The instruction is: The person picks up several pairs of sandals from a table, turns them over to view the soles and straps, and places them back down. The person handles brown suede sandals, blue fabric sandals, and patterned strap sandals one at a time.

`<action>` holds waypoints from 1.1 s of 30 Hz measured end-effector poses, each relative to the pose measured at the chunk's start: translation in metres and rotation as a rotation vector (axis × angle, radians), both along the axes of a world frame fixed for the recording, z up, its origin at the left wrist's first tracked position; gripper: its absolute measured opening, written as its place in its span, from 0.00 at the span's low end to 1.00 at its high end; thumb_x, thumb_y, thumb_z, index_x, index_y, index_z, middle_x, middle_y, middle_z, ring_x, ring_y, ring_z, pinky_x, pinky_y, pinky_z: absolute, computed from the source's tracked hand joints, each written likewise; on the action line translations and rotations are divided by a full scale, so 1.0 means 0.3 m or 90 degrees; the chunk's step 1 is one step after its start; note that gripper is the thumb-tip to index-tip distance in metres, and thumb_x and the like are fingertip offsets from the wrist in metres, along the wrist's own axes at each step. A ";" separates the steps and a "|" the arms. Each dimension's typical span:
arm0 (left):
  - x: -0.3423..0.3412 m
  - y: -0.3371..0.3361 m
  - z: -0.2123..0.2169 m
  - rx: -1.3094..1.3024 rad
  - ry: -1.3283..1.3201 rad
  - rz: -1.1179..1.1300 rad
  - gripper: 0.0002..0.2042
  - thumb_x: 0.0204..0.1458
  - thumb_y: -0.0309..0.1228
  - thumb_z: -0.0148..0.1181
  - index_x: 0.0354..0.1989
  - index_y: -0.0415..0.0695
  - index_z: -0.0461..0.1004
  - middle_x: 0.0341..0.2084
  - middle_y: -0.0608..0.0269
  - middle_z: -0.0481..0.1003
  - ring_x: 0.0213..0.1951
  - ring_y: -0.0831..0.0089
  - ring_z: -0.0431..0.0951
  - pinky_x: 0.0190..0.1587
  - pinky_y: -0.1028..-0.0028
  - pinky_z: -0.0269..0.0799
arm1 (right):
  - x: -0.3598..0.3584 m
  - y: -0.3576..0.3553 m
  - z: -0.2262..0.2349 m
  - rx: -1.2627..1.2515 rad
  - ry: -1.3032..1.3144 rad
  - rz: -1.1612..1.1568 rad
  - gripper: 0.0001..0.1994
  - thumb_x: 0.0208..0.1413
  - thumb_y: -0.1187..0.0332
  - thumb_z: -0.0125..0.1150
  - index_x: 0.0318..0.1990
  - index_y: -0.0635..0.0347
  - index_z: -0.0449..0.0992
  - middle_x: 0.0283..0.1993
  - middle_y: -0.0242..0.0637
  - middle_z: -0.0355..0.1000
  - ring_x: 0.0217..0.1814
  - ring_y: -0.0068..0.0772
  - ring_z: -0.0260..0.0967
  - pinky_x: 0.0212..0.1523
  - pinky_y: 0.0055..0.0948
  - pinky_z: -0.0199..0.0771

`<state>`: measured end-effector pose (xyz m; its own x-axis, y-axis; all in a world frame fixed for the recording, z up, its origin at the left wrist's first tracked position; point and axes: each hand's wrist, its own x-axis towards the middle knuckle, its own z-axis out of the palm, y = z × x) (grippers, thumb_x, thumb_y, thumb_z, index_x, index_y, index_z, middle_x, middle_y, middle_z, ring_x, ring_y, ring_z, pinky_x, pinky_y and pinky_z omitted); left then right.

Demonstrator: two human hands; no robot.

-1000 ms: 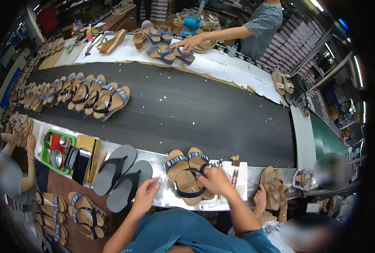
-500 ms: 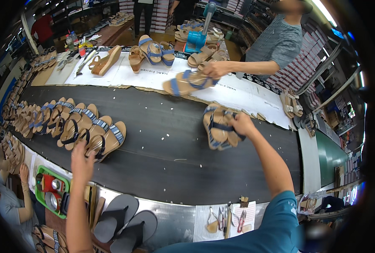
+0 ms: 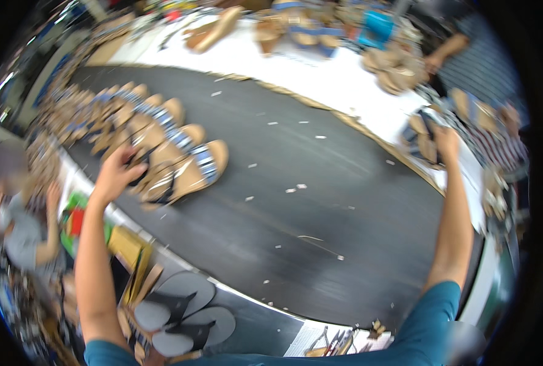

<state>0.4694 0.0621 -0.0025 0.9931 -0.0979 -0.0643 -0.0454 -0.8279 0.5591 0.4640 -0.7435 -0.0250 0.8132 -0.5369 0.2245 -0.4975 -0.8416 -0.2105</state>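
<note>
My right hand [image 3: 447, 146] is closed on the dark strap of a pair of tan sandals [image 3: 419, 135], over the white-covered far edge of the belt at the right. My left hand [image 3: 114, 175], thumb and fingers apart, is at the near end of a long row of tan sandals [image 3: 186, 177] with blue-and-white striped bands and dark straps. Its fingertips are beside a dark strap; motion blur hides whether they touch it. The row lies on the black conveyor belt [image 3: 344, 226] and runs to the far left.
A co-worker at the far right holds a blue-banded sandal [image 3: 475, 113]. More sandals [image 3: 393, 66] line the white-covered far ledge. Grey flip-flops [image 3: 192, 326] and hand tools [image 3: 335, 341] lie along the near edge. Another person [image 3: 30, 238] sits at the left by a green basket.
My right hand has carried the sandal pair rightward to the far ledge. My left hand's fingers have spread beside the row. The view has swung, and the co-worker's sandal has moved right.
</note>
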 end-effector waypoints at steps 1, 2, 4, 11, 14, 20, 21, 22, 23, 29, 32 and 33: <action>0.024 0.004 -0.020 -0.003 -0.035 -0.005 0.25 0.46 0.37 0.71 0.50 0.39 0.70 0.44 0.53 0.75 0.48 0.65 0.74 0.51 0.66 0.70 | 0.010 -0.017 0.002 -0.014 -0.057 -0.037 0.26 0.57 0.48 0.54 0.32 0.69 0.81 0.30 0.54 0.77 0.35 0.50 0.77 0.34 0.44 0.72; 0.020 0.013 -0.025 0.029 -0.043 -0.002 0.24 0.46 0.37 0.71 0.49 0.39 0.69 0.45 0.53 0.75 0.48 0.63 0.74 0.50 0.66 0.71 | 0.046 0.050 0.009 0.006 -0.049 -0.021 0.26 0.59 0.47 0.53 0.34 0.68 0.81 0.31 0.53 0.78 0.36 0.49 0.78 0.35 0.43 0.72; -0.012 -0.007 0.004 0.090 -0.036 -0.003 0.23 0.46 0.37 0.71 0.47 0.40 0.70 0.45 0.51 0.74 0.48 0.58 0.74 0.50 0.67 0.71 | 0.036 0.259 0.055 0.004 -0.104 0.058 0.23 0.61 0.50 0.52 0.39 0.66 0.81 0.32 0.51 0.78 0.36 0.48 0.77 0.37 0.42 0.72; -0.135 -0.073 -0.003 0.277 -0.089 -0.050 0.16 0.49 0.41 0.65 0.39 0.40 0.77 0.51 0.50 0.71 0.54 0.50 0.71 0.53 0.60 0.69 | -0.657 1.011 0.145 0.232 0.030 0.483 0.06 0.54 0.70 0.62 0.35 0.63 0.78 0.33 0.47 0.75 0.36 0.51 0.73 0.37 0.42 0.72; -0.157 -0.141 0.001 0.221 -0.052 -0.048 0.13 0.50 0.34 0.61 0.42 0.42 0.79 0.45 0.49 0.74 0.50 0.53 0.74 0.51 0.59 0.70 | -0.902 1.174 0.069 0.303 0.209 0.608 0.10 0.56 0.64 0.59 0.39 0.61 0.80 0.36 0.46 0.76 0.41 0.50 0.75 0.43 0.44 0.75; -0.447 -0.385 0.330 0.102 -0.069 -0.132 0.10 0.50 0.34 0.60 0.31 0.38 0.80 0.26 0.47 0.77 0.35 0.47 0.77 0.40 0.58 0.72 | -0.987 1.420 0.155 0.124 0.379 0.798 0.12 0.55 0.61 0.58 0.33 0.62 0.80 0.33 0.51 0.77 0.36 0.53 0.77 0.39 0.46 0.79; -0.521 -0.364 0.352 0.050 -0.035 -0.124 0.10 0.50 0.34 0.60 0.30 0.38 0.80 0.21 0.47 0.76 0.30 0.45 0.76 0.37 0.59 0.72 | -0.974 1.453 0.241 0.095 0.383 0.781 0.13 0.55 0.61 0.57 0.32 0.63 0.80 0.32 0.50 0.77 0.36 0.52 0.77 0.39 0.46 0.79; -0.568 -0.342 0.336 0.020 -0.067 -0.155 0.13 0.49 0.34 0.62 0.22 0.35 0.75 0.11 0.52 0.71 0.19 0.55 0.74 0.29 0.62 0.70 | -0.971 1.467 0.347 0.074 0.363 0.763 0.14 0.55 0.60 0.56 0.32 0.63 0.80 0.34 0.51 0.77 0.37 0.52 0.78 0.39 0.45 0.79; -0.614 -0.336 0.346 -0.036 -0.025 -0.151 0.13 0.50 0.33 0.62 0.20 0.35 0.73 0.11 0.56 0.69 0.18 0.61 0.72 0.27 0.64 0.69 | -0.967 1.483 0.453 0.012 0.391 0.741 0.16 0.58 0.57 0.55 0.36 0.62 0.78 0.36 0.50 0.76 0.38 0.54 0.76 0.42 0.45 0.77; -0.947 -0.256 0.529 -0.376 0.142 -0.170 0.14 0.51 0.26 0.62 0.15 0.44 0.66 0.15 0.73 0.67 0.19 0.88 0.64 0.20 0.83 0.57 | -1.102 1.601 1.227 -0.005 0.165 0.652 0.19 0.62 0.56 0.52 0.46 0.64 0.77 0.34 0.47 0.78 0.34 0.41 0.78 0.35 0.39 0.78; -1.057 -0.288 0.654 -0.493 0.121 -0.227 0.12 0.50 0.25 0.62 0.17 0.42 0.69 0.17 0.72 0.71 0.21 0.89 0.67 0.22 0.84 0.59 | -1.330 1.578 1.292 0.252 -0.211 0.525 0.18 0.62 0.56 0.54 0.44 0.64 0.78 0.32 0.45 0.77 0.32 0.38 0.76 0.33 0.36 0.77; -1.090 -0.265 0.700 -0.519 0.097 -0.236 0.10 0.50 0.25 0.62 0.18 0.40 0.71 0.18 0.70 0.73 0.22 0.89 0.68 0.23 0.84 0.60 | -1.392 1.583 1.295 0.273 -0.285 0.503 0.18 0.62 0.56 0.54 0.44 0.64 0.78 0.31 0.44 0.77 0.31 0.37 0.76 0.32 0.35 0.76</action>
<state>0.1423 -0.0175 0.2076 0.8754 -0.4819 0.0372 -0.1079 -0.1199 0.9869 0.0463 -0.2686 0.3636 0.8594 0.0129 0.5111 0.3699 -0.7058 -0.6042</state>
